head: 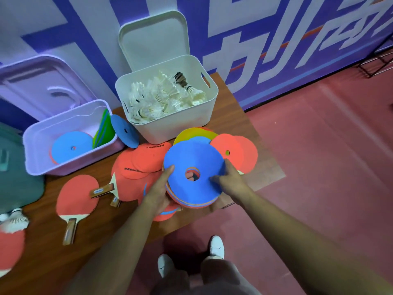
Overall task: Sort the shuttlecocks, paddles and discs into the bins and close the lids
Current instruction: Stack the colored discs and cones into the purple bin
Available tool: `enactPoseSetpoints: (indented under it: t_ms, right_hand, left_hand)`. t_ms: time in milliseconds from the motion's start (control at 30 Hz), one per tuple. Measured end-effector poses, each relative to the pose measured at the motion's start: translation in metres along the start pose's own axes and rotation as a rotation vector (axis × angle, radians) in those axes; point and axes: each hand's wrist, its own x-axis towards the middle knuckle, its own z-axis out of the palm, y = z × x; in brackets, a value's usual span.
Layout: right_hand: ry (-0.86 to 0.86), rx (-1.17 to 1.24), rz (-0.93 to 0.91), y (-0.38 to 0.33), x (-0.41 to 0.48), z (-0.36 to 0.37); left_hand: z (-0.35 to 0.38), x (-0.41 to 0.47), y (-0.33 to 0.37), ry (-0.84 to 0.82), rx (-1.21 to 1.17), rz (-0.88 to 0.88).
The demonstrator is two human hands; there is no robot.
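Both hands grip a stack of flat discs (194,158) with a blue one on top, above the table's right part. My left hand (161,188) holds its left edge, my right hand (229,179) its right edge. More orange and yellow discs (229,145) lie behind it, and orange discs (136,165) lie to its left. The lilac bin (38,145) at left holds blue and green discs; a blue disc (124,130) leans on its outside. The white bin (170,128) holds several shuttlecocks (161,96). Red paddles (77,194) lie on the table's left part.
The lilac lid (42,81) and the white lid (153,39) stand propped against the blue wall. A grey-green bin (12,177) sits at far left with a loose shuttlecock (16,220) beside it. The wooden table (255,124) ends at right over red floor.
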Motion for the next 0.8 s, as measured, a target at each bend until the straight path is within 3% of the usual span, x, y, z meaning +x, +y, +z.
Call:
enactPoseSetpoints:
  t_ms: [100,233,433,667,800]
  right_hand:
    - [0.114,0.205,0.009,-0.004,0.013,-0.004]
    - [0.274,0.364,0.020,0.001,0.031,-0.033]
    - [0.356,0.391,0.102,0.018,0.047,-0.062]
    - [0.284,0.363,0.091,0.034,0.054,-0.072]
    - [0.275,0.384,0.132,0.035,0.056,-0.073]
  left_hand:
    - [-0.011,0.020,0.010,0.173,0.102,0.102]
    - [-0.023,0.051,0.016,0.425,0.545,0.268]
    - [0.000,0.092,0.020,0.467,0.887,0.213]
    - [-0.001,0.107,0.013,0.385,0.942,0.199]
    - [-0.003,0.098,0.012,0.409,0.903,0.318]
